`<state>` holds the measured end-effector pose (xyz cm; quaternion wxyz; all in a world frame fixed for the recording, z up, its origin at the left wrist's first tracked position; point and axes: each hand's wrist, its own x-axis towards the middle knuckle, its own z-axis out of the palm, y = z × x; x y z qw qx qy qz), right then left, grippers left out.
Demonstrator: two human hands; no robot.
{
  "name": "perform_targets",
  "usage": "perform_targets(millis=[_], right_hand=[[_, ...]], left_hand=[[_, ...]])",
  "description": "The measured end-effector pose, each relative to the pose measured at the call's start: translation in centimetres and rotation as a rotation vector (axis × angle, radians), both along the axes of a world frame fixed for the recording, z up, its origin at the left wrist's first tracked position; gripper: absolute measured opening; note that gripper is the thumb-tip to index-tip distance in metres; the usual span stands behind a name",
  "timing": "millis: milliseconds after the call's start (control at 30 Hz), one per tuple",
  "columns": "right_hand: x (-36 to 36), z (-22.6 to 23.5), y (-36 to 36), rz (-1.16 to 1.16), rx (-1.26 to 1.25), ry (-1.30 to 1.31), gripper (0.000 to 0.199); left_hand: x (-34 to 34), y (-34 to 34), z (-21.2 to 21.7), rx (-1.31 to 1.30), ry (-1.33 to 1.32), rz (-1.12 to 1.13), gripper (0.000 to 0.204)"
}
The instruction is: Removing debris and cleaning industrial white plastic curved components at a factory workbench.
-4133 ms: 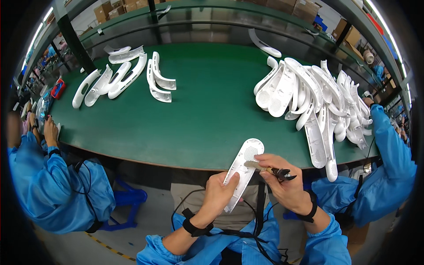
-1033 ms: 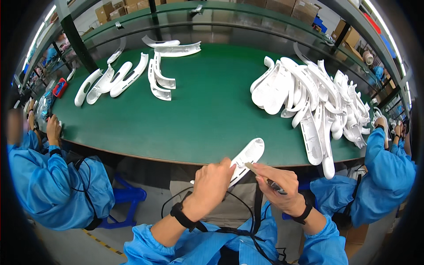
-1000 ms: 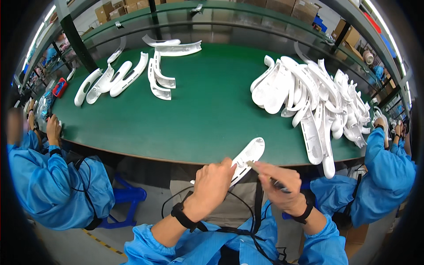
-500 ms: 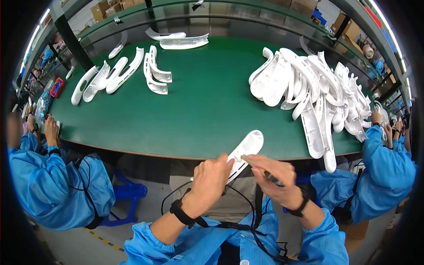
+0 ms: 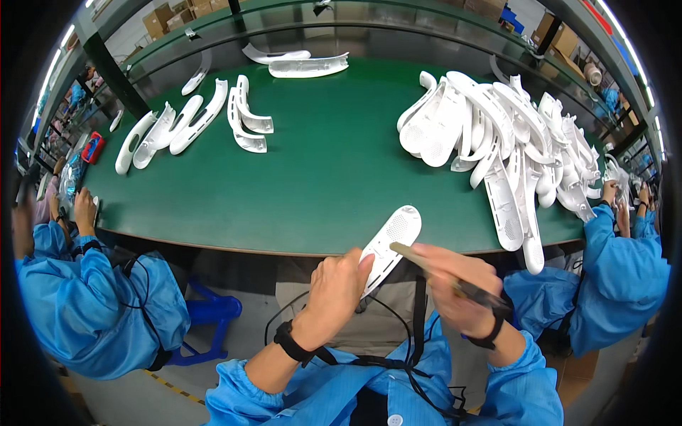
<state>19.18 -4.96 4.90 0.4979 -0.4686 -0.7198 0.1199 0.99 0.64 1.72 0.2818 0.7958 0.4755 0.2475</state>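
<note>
Before you runs the long green table (image 5: 312, 177), its far edge backed by a metal rail. The biggest thing on it is the heap of white plastic shells (image 5: 497, 135) at your right, piled over one another and spilling down to the near edge. At the far left lies a smaller row of curved white shells (image 5: 192, 121), spread apart, and two more long white pieces (image 5: 298, 64) rest near the back rail. Brown cardboard boxes (image 5: 177, 14) stand beyond the table at the upper left and upper right. A person in a blue smock (image 5: 78, 298) sits at your left, hands by a red flat object (image 5: 92, 148) on the table edge; another blue sleeve (image 5: 611, 263) works at your right, close against the heap. A blue stool (image 5: 206, 319) stands on the floor at your left.

The white perforated shell (image 5: 387, 245) you hold juts out over the near table edge, tilted, its rounded end over the green surface. Your left hand (image 5: 337, 287) grips its lower end, fingers curled beneath and thumb pressed on top. Your right hand (image 5: 458, 287) pinches a slim dark-handled tool (image 5: 433, 266), its tip touching the shell's side. Black wrist straps ring both your wrists, cords trailing down.
</note>
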Motion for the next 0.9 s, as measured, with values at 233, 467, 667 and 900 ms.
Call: perform_targets(millis=[233,467,667,900], right_hand=[[0.1,-0.1,0.3,0.014,0.119,0.181,0.019],[0.7,1.2,-2.3,-0.026,-0.148,0.595,0.011],[3.5,0.8,-4.3,-0.082,-0.037,0.622,0.011],[3.3,-1.0,-5.3,-0.073,-0.283,0.573,0.021]], left_hand=[[0.0,0.2,-0.5,-0.052,-0.02,0.0,0.025],[-0.8,-0.6,0.5,0.143,0.043,-0.003,0.017],[-2.0,-1.5,2.2,0.922,0.082,-0.151,0.025],[-2.2,-1.3,2.5,1.042,0.058,-0.256,0.024]])
